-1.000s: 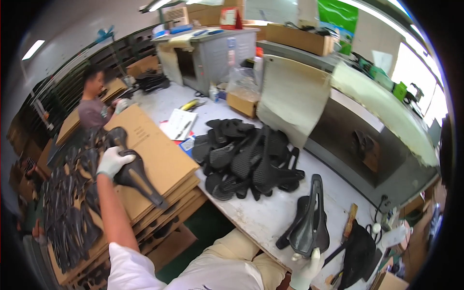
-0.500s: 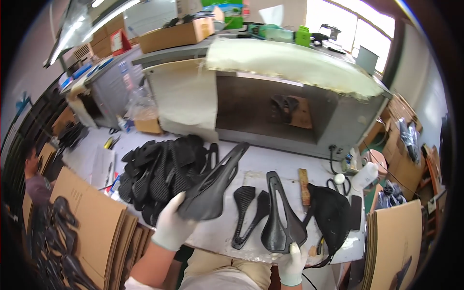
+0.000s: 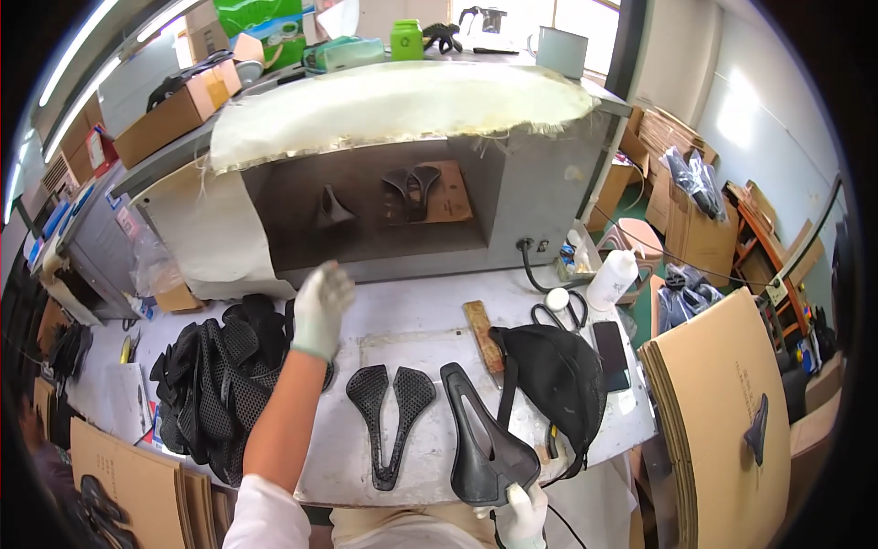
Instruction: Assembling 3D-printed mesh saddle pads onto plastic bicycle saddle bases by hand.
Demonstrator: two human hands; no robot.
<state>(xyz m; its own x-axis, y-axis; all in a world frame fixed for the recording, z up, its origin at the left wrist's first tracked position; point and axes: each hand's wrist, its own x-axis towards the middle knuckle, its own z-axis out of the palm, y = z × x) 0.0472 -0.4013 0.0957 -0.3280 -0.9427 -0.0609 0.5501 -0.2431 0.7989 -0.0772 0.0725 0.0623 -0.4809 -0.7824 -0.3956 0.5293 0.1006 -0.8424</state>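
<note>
My left hand [image 3: 325, 309], in a white glove, is stretched out in front of the grey box's opening, fingers extended and nothing in them. Inside the grey box [image 3: 549, 210] a black bicycle saddle [image 3: 336, 212] stands tilted on the floor. Another dark saddle [image 3: 420, 197] lies on a brown cardboard piece beside it. At the table's front edge my gloved right hand [image 3: 523, 517] grips the wide rear end of a smooth black bicycle saddle [image 3: 494, 462] with a long central slot. Left of that lies a black honeycomb-textured saddle pad [image 3: 370, 389].
A heap of black mesh saddle pads [image 3: 215, 384] covers the table's left part. On the right are a black pouch [image 3: 553, 384], a worn wooden strip [image 3: 482, 334], a phone [image 3: 611, 355], scissors [image 3: 578, 309] and a white bottle [image 3: 613, 279]. Cardboard sheets [image 3: 722, 403] stand at both sides.
The saddle my left hand held is now inside the grey box, released, and that hand is empty before the opening. My view has swung right. My right hand stays on its saddle.
</note>
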